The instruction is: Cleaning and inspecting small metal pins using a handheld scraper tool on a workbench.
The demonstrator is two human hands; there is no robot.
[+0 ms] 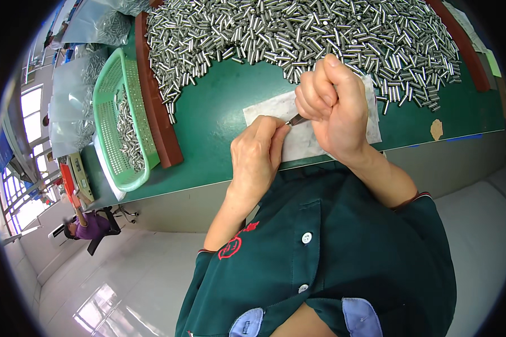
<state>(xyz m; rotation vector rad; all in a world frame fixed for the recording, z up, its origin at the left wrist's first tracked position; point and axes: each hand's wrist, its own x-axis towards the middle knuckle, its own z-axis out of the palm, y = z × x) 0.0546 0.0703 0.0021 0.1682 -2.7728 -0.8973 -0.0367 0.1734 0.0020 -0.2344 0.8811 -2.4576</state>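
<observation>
Both hands meet over the white cloth (303, 140), left hand (257, 160) and right hand (331, 106) pinched together on one small metal pin (297, 119), a big pile (320, 33) waiting just beyond, few in the basket (113, 84) at left.

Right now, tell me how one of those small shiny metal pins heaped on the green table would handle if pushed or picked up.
A small shiny metal pin is round and smooth, so it would probably roll on the green table. It looks stiff and fairly heavy for its size. Being thin and polished, it may slip; the left hand and right hand pinch it at the fingertips.
</observation>
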